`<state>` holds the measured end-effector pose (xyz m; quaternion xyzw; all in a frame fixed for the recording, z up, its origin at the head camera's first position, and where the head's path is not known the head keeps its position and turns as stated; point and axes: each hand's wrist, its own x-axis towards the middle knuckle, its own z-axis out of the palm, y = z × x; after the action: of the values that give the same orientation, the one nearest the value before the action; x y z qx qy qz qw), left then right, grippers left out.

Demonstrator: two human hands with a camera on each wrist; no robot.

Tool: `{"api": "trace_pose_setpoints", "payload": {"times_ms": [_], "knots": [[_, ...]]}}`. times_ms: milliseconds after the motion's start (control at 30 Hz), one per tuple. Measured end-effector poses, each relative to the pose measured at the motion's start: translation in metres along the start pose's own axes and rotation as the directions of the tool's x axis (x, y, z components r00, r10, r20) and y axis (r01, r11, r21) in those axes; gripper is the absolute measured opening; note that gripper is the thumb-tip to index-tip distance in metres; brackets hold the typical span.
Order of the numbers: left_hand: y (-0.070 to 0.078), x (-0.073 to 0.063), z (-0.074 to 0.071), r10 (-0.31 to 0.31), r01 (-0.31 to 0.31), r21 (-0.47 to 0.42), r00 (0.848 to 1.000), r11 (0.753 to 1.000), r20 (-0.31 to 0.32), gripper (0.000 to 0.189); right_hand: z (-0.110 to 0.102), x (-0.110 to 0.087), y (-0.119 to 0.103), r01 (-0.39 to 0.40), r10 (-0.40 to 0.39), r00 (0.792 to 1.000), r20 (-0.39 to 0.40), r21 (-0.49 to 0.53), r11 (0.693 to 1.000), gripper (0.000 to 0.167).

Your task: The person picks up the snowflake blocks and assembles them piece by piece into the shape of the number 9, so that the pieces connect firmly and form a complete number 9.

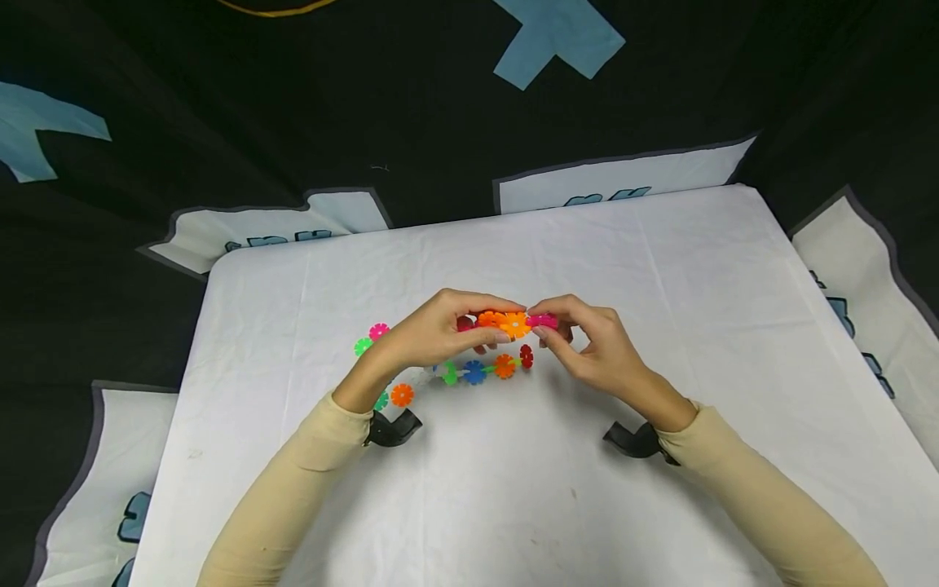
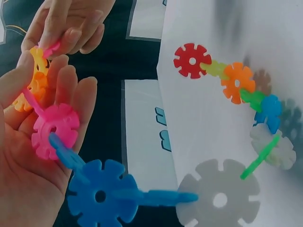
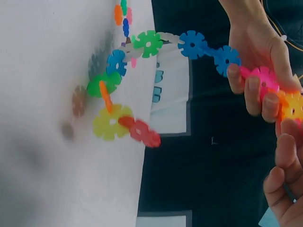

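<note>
A chain of notched plastic flower discs runs through the left hand (image 1: 438, 333). That hand pinches orange discs (image 1: 516, 325) between thumb and fingers above the table. At their right end the right hand (image 1: 600, 346) pinches a pink disc (image 1: 544, 320) against the orange one; how far their slots interlock cannot be told. From the left palm the chain goes on through another pink disc (image 2: 56, 131), a blue disc (image 2: 102, 189) and a pale grey disc (image 2: 220, 182). It curves back under the hands to a red end disc (image 2: 190, 61). The left hand hides part of it in the head view.
Left of the left wrist lie more discs: a pink one (image 1: 379, 331), a green one (image 1: 363, 346) and an orange one (image 1: 402, 395). A white cloth covers the table (image 1: 469, 505). Black straps (image 1: 634, 440) hang beneath both wrists. A dark curtain stands behind.
</note>
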<state>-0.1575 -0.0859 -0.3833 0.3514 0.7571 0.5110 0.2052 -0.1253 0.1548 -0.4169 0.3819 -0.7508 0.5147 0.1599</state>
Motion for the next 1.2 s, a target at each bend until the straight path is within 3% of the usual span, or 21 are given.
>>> {"api": "trace_pose_setpoints", "payload": {"times_ms": [233, 400, 600, 733, 900, 967, 1033, 1067, 1100, 1167, 1200], "knots": [[-0.001, -0.001, 0.000, 0.024, -0.023, -0.047, 1.000, 0.999, 0.011, 0.037, 0.006, -0.002, -0.001, -0.010, 0.010, 0.999, -0.052, 0.007, 1.000, 0.029], [0.000, 0.001, 0.000, 0.039, -0.039, -0.012, 0.999, 0.999, 0.003, 0.037, 0.009, -0.003, -0.002, -0.023, 0.024, 0.998, -0.060, 0.019, 1.000, 0.020], [-0.002, 0.002, 0.002, -0.021, 0.021, -0.033, 1.000, 0.999, 0.014, 0.036, 0.012, -0.004, -0.001, -0.024, 0.024, 0.999, -0.032, 0.013, 1.000, 0.012], [-0.005, 0.006, 0.002, -0.027, 0.028, -0.037, 0.999, 0.999, 0.038, 0.034, 0.008, -0.006, -0.001, -0.087, 0.086, 0.995, 0.058, 0.005, 0.996, 0.028], [-0.009, 0.017, -0.002, -0.045, 0.048, -0.044, 0.996, 0.998, 0.079, 0.034, -0.008, -0.007, 0.003, -0.139, 0.133, 0.965, 0.225, 0.011, 0.990, 0.046], [-0.011, 0.020, -0.004, -0.043, 0.043, 0.002, 0.998, 0.999, 0.043, 0.038, -0.014, -0.008, 0.009, -0.179, 0.164, 0.956, 0.243, 0.040, 0.983, 0.041], [-0.013, 0.018, -0.004, 0.024, -0.018, 0.077, 0.997, 0.997, -0.072, 0.043, -0.017, -0.011, 0.017, -0.229, 0.213, 0.948, 0.238, 0.043, 0.972, 0.038], [-0.013, 0.016, -0.003, 0.079, -0.061, 0.123, 0.985, 0.991, -0.151, 0.045, -0.019, -0.012, 0.022, -0.258, 0.242, 0.943, 0.231, 0.044, 0.965, 0.037], [-0.013, 0.013, -0.002, 0.140, -0.100, 0.178, 0.963, 0.979, -0.231, 0.045, -0.020, -0.014, 0.026, -0.286, 0.271, 0.936, 0.223, 0.037, 0.958, 0.038], [-0.014, 0.006, 0.004, 0.257, -0.170, 0.259, 0.902, 0.951, -0.349, 0.040, -0.023, -0.017, 0.035, -0.338, 0.328, 0.922, 0.206, 0.015, 0.941, 0.040], [-0.016, 0.003, 0.008, 0.299, -0.200, 0.281, 0.878, 0.939, -0.374, 0.037, -0.025, -0.018, 0.039, -0.362, 0.354, 0.915, 0.194, 0.006, 0.932, 0.040]]}}
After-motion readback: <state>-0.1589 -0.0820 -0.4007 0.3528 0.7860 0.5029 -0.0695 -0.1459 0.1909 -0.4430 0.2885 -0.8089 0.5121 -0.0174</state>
